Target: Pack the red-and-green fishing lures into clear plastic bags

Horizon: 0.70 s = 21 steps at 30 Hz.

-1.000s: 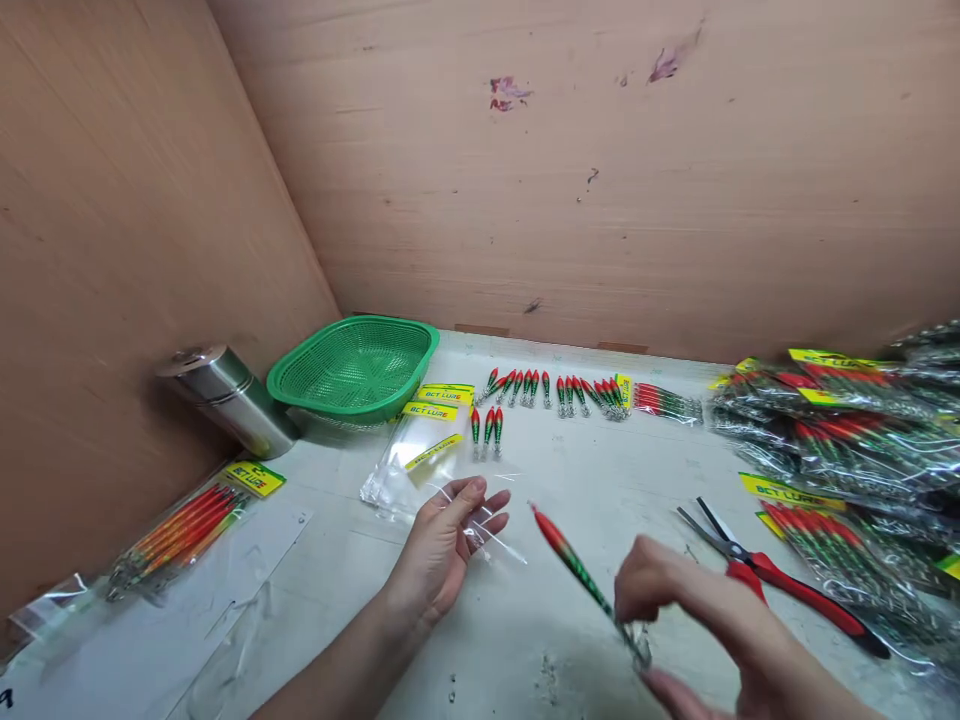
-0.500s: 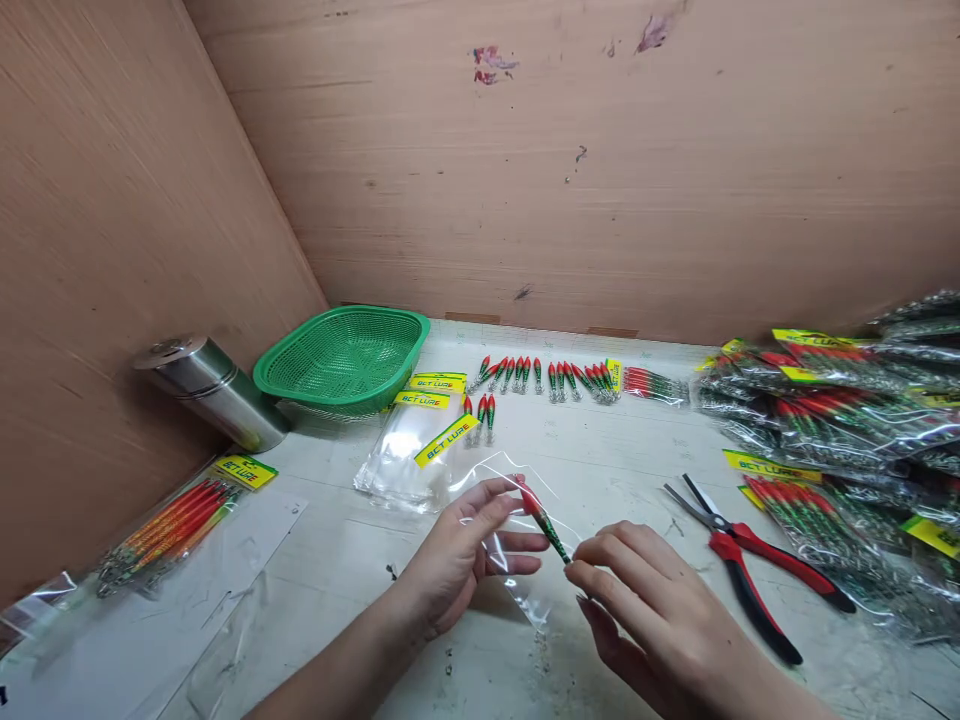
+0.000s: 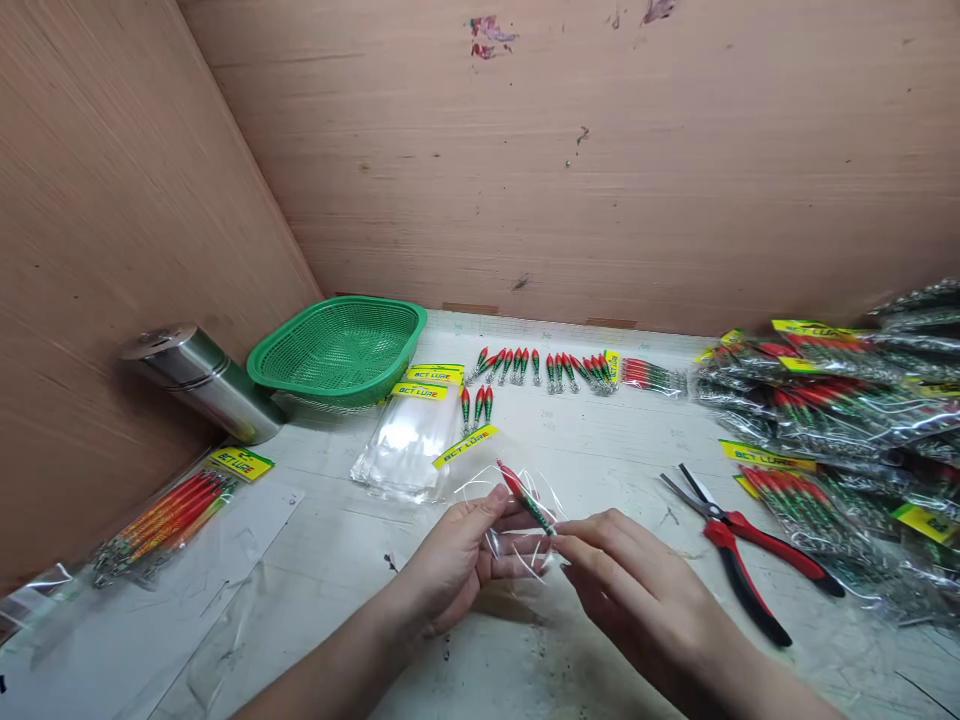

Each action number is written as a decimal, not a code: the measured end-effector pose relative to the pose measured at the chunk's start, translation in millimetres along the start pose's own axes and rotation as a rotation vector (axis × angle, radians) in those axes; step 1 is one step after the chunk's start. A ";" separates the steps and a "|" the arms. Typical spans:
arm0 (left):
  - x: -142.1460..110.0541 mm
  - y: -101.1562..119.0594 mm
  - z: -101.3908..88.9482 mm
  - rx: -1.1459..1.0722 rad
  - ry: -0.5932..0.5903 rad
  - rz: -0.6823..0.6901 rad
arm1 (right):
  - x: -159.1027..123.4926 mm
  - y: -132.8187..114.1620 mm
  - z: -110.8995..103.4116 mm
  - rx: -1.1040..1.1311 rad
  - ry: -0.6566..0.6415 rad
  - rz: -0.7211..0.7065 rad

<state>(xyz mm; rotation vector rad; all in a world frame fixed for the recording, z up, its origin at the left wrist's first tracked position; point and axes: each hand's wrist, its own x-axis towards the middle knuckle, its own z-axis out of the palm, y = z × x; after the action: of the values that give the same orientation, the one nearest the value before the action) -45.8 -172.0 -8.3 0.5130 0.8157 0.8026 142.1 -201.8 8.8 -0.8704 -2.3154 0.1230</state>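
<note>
My left hand (image 3: 454, 565) is closed on a clear plastic bag, its thumb pressing the film and the other fingers lying behind it. The bag's yellow header label (image 3: 465, 447) points away from me. My right hand (image 3: 637, 575) pinches the tail end of a red-and-green fishing lure (image 3: 519, 487). The lure slants with its red tip toward the upper left, at the bag's mouth, over my left fingers. Whether it lies inside the film or on top, I cannot tell. The hooks are hidden by my right fingertips.
Flat labelled bags (image 3: 409, 440) lie beside a green basket (image 3: 341, 350). Several loose lures (image 3: 517, 365) line the back. Red-handled pliers (image 3: 739, 545) and a heap of packed lures (image 3: 832, 400) are on the right. A steel flask (image 3: 206, 385) and packed orange lures (image 3: 169, 515) are on the left.
Both hands have shifted slightly left, bringing the lure farther over the bag and my left fingers. The bag's label has moved a little right and looks less steeply tilted.
</note>
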 end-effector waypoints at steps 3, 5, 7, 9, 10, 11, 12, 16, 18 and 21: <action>1.6 0.0 -1.1 0.044 0.050 0.033 | -2.5 2.8 -3.5 0.118 -0.007 0.106; 3.0 0.1 -2.2 0.114 0.078 0.089 | -2.0 3.5 -10.3 0.215 -0.027 0.184; 4.0 -0.2 -2.5 0.166 0.086 0.136 | -0.2 3.0 -15.8 0.273 -0.048 0.221; 4.2 -1.0 -1.7 0.176 0.090 0.148 | 2.0 2.0 -16.7 0.290 -0.059 0.218; 3.8 -1.3 -0.9 0.173 0.090 0.140 | 2.8 1.6 -15.2 0.283 -0.059 0.208; 3.3 -1.6 -0.1 0.167 0.087 0.131 | 3.4 1.5 -12.8 0.270 -0.057 0.197; 2.6 -1.7 0.8 0.159 0.082 0.122 | 3.7 1.6 -10.1 0.259 -0.059 0.191; 0.1 0.1 2.0 0.136 0.084 0.110 | 1.8 3.7 -3.6 0.260 -0.101 0.228; 0.0 1.9 0.6 0.139 0.115 0.128 | 0.0 4.0 -5.9 0.230 -0.112 0.213; 1.6 3.8 -2.9 0.141 0.194 0.185 | -0.8 1.9 -12.8 0.172 -0.115 0.151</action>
<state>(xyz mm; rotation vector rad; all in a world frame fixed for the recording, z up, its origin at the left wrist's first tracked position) -49.0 -168.1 -8.1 0.6493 1.0198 0.9802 151.5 -202.5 17.8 -0.9707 -2.3014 0.4417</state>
